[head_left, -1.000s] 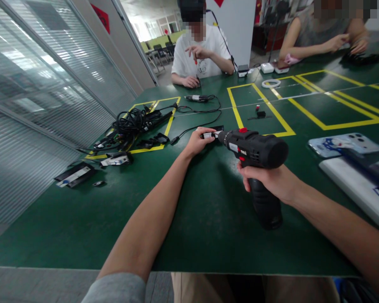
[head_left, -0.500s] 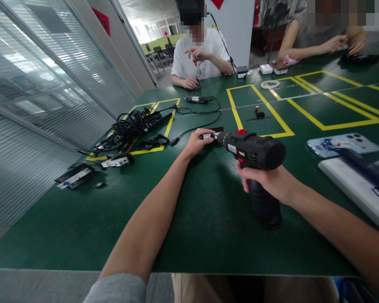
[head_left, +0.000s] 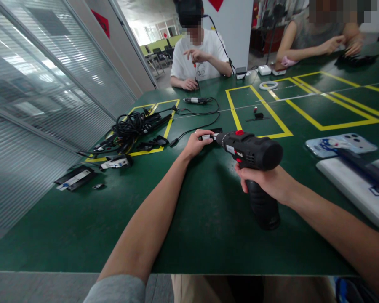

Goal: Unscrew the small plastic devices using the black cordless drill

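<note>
My right hand [head_left: 263, 180] is wrapped round the grip of a black cordless drill [head_left: 254, 148] with red switches. The drill lies level and points left, its chuck close to my left fingertips. Resting on the table, my left hand [head_left: 196, 145] is closed on a small black part with a pale face [head_left: 206, 137]. The drill's tip meets or nearly meets this part; contact is too small to tell. A flat black strip [head_left: 219, 130] shows just behind it.
A tangle of black cables [head_left: 135, 126] lies left, near opened black cases [head_left: 77, 177]. A phone [head_left: 341, 144] and a white case [head_left: 350, 181] are at right. Yellow tape [head_left: 286, 131] marks the green table [head_left: 208, 235]. Two people [head_left: 205, 50] sit opposite.
The view has shifted very slightly. Both hands, the drill and the small part keep the same places relative to each other.
</note>
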Demonstrator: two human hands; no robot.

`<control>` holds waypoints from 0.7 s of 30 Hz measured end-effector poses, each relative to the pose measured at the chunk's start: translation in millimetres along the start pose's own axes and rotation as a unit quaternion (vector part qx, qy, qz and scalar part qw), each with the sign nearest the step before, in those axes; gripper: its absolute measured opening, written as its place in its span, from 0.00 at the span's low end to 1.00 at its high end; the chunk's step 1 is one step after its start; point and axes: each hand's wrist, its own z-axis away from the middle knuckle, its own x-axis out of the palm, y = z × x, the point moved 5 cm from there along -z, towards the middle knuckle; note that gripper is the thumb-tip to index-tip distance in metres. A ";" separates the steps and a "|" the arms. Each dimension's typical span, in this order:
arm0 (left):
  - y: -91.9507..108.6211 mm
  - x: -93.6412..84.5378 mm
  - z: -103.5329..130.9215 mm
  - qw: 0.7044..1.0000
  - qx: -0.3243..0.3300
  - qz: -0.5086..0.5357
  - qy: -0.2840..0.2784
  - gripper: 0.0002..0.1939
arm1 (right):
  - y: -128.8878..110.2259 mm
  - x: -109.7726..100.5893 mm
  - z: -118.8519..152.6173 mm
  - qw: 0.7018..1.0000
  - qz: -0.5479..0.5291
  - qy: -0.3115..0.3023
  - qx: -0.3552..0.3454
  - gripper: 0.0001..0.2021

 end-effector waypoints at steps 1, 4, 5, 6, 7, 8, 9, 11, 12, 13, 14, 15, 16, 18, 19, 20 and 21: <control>-0.2 0.0 -0.1 1.000 -0.001 -0.002 0.000 0.20 | 0.5 0.0 -0.2 1.000 0.007 0.000 0.002 0.02; -1.0 0.0 -0.2 1.000 -0.005 -0.004 0.000 0.20 | 1.6 -0.1 -0.6 1.000 0.019 0.004 0.009 0.02; -1.2 0.0 -0.2 1.000 -0.005 -0.003 -0.001 0.20 | 1.5 -0.2 -0.6 1.000 0.021 0.006 0.009 0.02; -1.4 0.0 -0.1 1.000 -0.005 -0.003 -0.001 0.20 | 1.2 -0.1 -0.6 1.000 0.022 0.007 0.008 0.02; -1.5 0.0 -0.1 1.000 -0.004 -0.002 -0.001 0.20 | 0.8 -0.1 -0.5 1.000 0.023 0.008 0.008 0.02; -1.6 0.0 0.0 1.000 -0.002 -0.002 -0.003 0.20 | 0.5 0.0 -0.4 1.000 0.023 0.008 0.009 0.02; -1.6 0.0 0.1 1.000 0.000 -0.002 -0.004 0.20 | 0.1 0.1 -0.2 1.000 0.023 0.010 0.010 0.02; -1.7 -0.1 0.2 1.000 0.003 -0.003 -0.005 0.20 | -0.3 0.4 0.3 1.000 0.020 0.010 0.013 0.02; -1.8 -0.1 0.2 1.000 0.004 -0.005 -0.006 0.20 | -0.5 0.5 0.4 1.000 0.018 0.009 0.013 0.02; -2.0 0.0 0.1 1.000 0.004 -0.006 -0.007 0.20 | -0.7 0.7 0.5 1.000 0.017 0.008 0.011 0.02; -2.2 0.0 0.0 1.000 0.005 -0.007 -0.007 0.20 | -0.8 0.8 0.6 1.000 0.016 0.007 0.009 0.02; -2.5 0.1 -0.2 1.000 0.007 -0.009 -0.009 0.20 | -0.8 0.7 0.6 1.000 0.015 0.006 0.008 0.02; -2.8 0.2 -0.4 1.000 0.009 -0.012 -0.010 0.20 | -0.7 0.7 0.6 1.000 0.014 0.006 0.007 0.02; -3.4 0.5 -0.9 1.000 0.014 -0.020 -0.011 0.20 | -0.4 0.2 0.5 1.000 0.014 0.008 0.007 0.02; -3.6 0.7 -1.0 0.999 0.016 -0.025 -0.012 0.19 | -0.3 0.1 0.5 1.000 0.014 0.008 0.007 0.02; -3.5 1.0 -1.1 0.999 0.019 -0.029 -0.012 0.19 | 0.0 0.1 0.4 1.000 0.013 0.007 0.008 0.02; -3.3 1.2 -1.0 0.999 0.020 -0.033 -0.013 0.19 | 0.4 0.1 0.4 1.000 0.011 0.005 0.011 0.02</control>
